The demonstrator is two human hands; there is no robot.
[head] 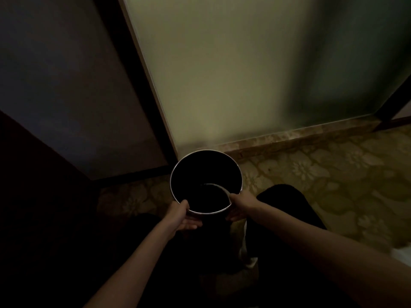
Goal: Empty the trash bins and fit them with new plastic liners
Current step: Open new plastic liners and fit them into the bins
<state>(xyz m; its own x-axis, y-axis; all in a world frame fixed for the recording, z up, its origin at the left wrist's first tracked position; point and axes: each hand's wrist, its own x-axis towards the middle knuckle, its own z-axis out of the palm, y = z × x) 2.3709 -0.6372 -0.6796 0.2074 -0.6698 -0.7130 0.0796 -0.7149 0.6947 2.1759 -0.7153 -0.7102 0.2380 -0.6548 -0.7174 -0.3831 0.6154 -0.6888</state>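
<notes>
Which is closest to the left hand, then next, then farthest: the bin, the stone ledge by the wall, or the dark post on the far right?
1. Metal bin: the left hand grips its near rim.
2. Stone ledge: behind the bin, at the wall's foot.
3. Dark post: far right, past the ledge's end.

A black trash bin (200, 167) with a silvery rim is standing out against yellow-green floral flooring (322, 174) and a pale green wall (222, 63).

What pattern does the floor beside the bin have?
A yellowish floral pattern on the floor right of the bin, clear in the head view.
</notes>
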